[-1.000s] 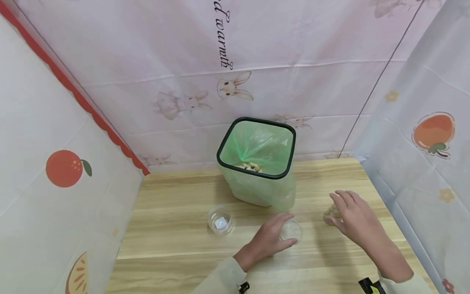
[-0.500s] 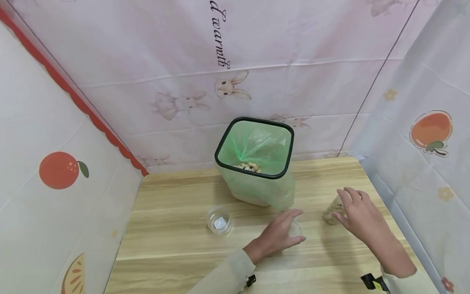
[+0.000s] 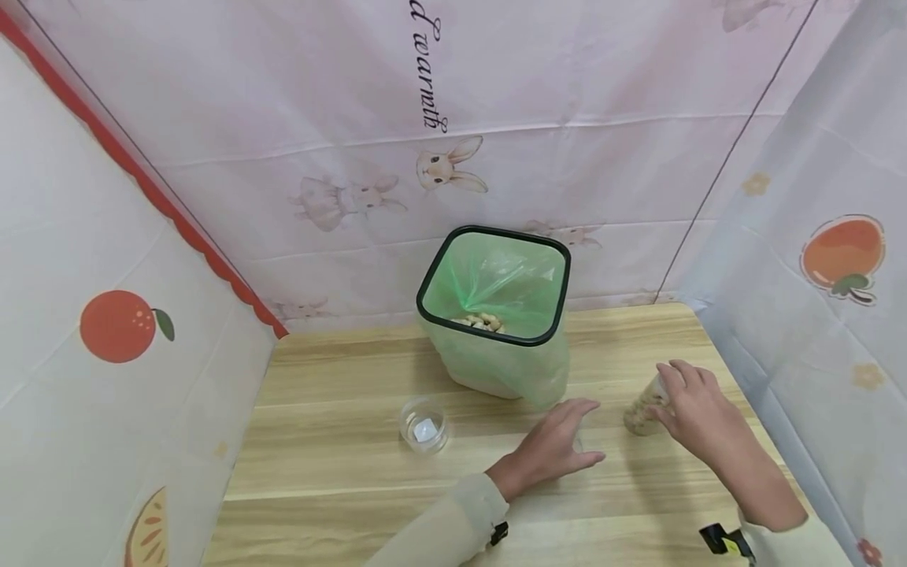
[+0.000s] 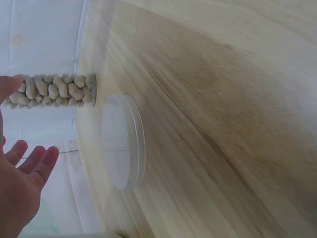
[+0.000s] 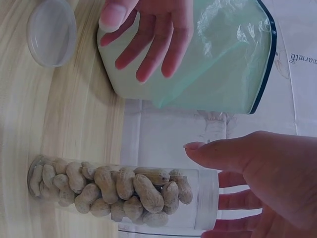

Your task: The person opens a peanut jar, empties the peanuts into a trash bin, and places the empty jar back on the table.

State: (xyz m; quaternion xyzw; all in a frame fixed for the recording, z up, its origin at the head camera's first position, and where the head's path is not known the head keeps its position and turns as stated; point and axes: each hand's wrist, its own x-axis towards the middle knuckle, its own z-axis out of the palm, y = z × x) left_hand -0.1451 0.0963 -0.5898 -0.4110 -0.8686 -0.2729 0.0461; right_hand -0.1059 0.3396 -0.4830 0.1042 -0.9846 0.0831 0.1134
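Observation:
A tall clear jar of peanuts (image 5: 114,191) stands upright on the table toward the right. My right hand (image 3: 701,413) is at the jar's top. In the right wrist view its thumb is spread away from the jar, and the fingers are beside the translucent top band. My left hand (image 3: 549,449) hovers left of the jar, thumb and fingers apart, holding nothing. Below it a round translucent lid (image 4: 124,141) lies flat on the wood, mostly covered by the hand in the head view.
A bin (image 3: 489,362) with a green liner and black rim stands at the back, peanuts (image 3: 482,321) inside. Left of my left hand is a clear empty jar (image 3: 423,425) with a white square in it. Printed cloth walls (image 3: 354,260) close off the back and sides of the table (image 3: 340,488).
My left hand has slid to the right across the lid. My right hand has shifted slightly right at the jar's top, and more of the peanut jar shows.

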